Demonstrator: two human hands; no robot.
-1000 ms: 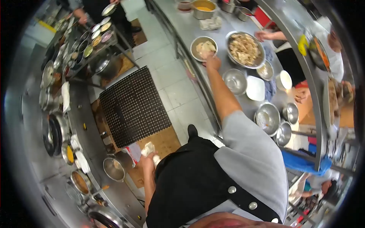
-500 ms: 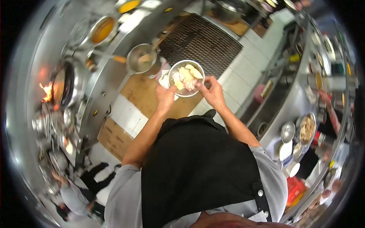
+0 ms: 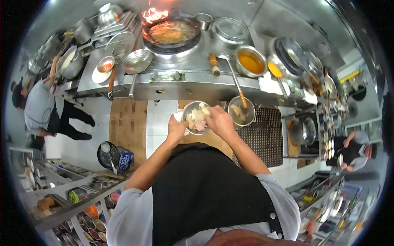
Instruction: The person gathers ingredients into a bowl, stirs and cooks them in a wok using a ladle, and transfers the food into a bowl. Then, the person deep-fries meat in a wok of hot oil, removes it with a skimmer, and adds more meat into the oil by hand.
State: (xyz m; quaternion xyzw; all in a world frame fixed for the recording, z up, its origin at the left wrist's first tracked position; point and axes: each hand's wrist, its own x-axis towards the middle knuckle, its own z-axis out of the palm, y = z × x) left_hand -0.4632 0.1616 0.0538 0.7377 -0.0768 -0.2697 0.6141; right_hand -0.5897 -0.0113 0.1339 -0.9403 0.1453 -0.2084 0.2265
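Observation:
A small metal bowl (image 3: 189,108) is held in front of my apron, above the floor. Inside it lie pale, whitish-yellow food pieces (image 3: 191,117) and a pinkish, meat-like piece (image 3: 200,125). My left hand (image 3: 176,129) grips the bowl's left side, thumb over the rim. My right hand (image 3: 221,122) is closed at the right rim, its thumb and finger reaching over the edge by the food; the fingertips are partly hidden. Some white cloth (image 3: 179,116) shows beside the bowl's left edge. Just right of my right hand is a metal pot (image 3: 250,119) with a wooden-handled tool in it.
Flames (image 3: 155,15) rise beside a wok (image 3: 172,33) on the stove ahead. A pot of orange liquid (image 3: 251,61) and a skimmer (image 3: 138,61) sit on the stovetop. One co-worker (image 3: 41,108) stands at left, another (image 3: 355,149) at right. A black bin (image 3: 107,155) stands at lower left.
My view has turned to the left, so the stove now lies straight ahead. The bowl stays between my hands, and my right hand has moved farther over its rim.

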